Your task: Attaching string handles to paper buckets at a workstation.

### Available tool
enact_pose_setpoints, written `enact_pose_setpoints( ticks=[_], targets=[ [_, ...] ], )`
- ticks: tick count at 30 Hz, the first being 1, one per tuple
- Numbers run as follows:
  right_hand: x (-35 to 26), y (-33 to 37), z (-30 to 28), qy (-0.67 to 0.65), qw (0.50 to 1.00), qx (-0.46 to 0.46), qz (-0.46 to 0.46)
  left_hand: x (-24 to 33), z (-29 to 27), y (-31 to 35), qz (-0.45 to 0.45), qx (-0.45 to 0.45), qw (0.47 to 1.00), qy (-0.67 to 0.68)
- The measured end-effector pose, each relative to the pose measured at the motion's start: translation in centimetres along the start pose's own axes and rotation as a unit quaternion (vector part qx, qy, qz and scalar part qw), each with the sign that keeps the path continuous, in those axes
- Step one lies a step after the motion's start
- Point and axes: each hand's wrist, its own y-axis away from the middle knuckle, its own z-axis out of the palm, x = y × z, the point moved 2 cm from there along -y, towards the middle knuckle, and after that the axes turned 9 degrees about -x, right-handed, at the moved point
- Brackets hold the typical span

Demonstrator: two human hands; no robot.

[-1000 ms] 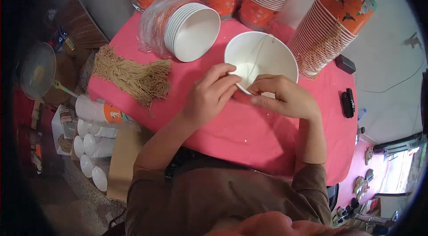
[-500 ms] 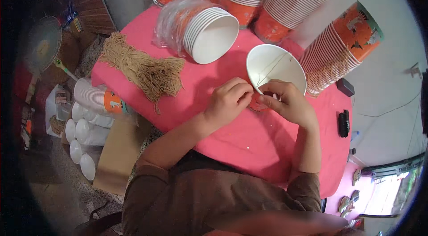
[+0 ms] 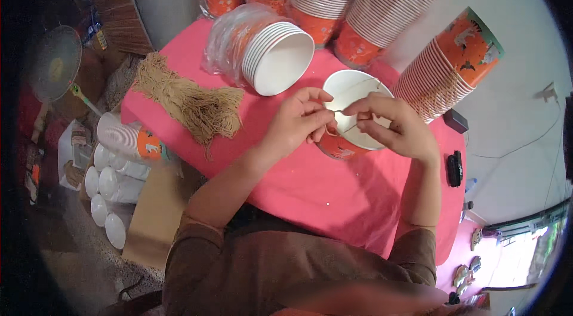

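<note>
An orange paper bucket (image 3: 340, 148) with a white inside stands on the pink-covered table, its mouth toward me. A thin string (image 3: 365, 81) runs across its opening to the far rim. At the bucket's near left rim, my left hand (image 3: 298, 120) is closed in a pinch on the string's end. Over the bucket's mouth, my right hand (image 3: 399, 126) holds the same string between thumb and fingers. A short stretch of string spans the gap between both hands. The fingertips partly cover the near rim.
A bundle of tan strings (image 3: 190, 100) lies to the left. Behind stand wrapped bucket stacks (image 3: 322, 0), a tipped stack of white-mouthed buckets (image 3: 280, 59), and a leaning orange stack (image 3: 441, 68) at right. A black object (image 3: 455, 168) lies near the right edge. A cardboard box (image 3: 158, 211) sits below left.
Both hands have lifted from the near rim and now draw the string between them above the bucket. The view has shifted slightly.
</note>
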Motion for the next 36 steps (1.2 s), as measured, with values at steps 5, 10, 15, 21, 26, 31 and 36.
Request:
enact_pose_setpoints(
  ticks=[5,10,15,21,26,31,36],
  targets=[
    [-0.6,-2.2,1.0,0.026,0.999,0.009,-0.044,0.0,0.9,0.2,-0.039,-0.054,0.996,-0.057],
    [0.9,-2.9,2.0,0.001,0.999,0.032,0.013,-1.2,1.0,0.5,-0.046,-0.077,0.996,0.017],
    [0.3,-1.0,2.0,0.096,0.983,0.139,-0.069,-1.2,0.2,0.6,-0.068,-0.040,0.993,0.093],
    [0.2,-0.8,2.6,0.191,0.972,0.111,-0.082,-1.2,0.0,0.7,-0.071,-0.058,0.991,0.093],
    [0.3,0.4,1.6,0.161,0.970,0.170,-0.061,-1.4,0.0,0.9,0.033,-0.051,0.994,-0.086],
    [-0.4,0.6,1.3,0.184,0.968,0.160,-0.063,-1.3,-0.4,1.2,0.026,-0.051,0.993,-0.103],
    [-0.5,-0.7,2.7,0.207,0.960,0.157,-0.100,-0.9,0.3,1.6,-0.005,-0.024,0.998,-0.053]
  ],
)
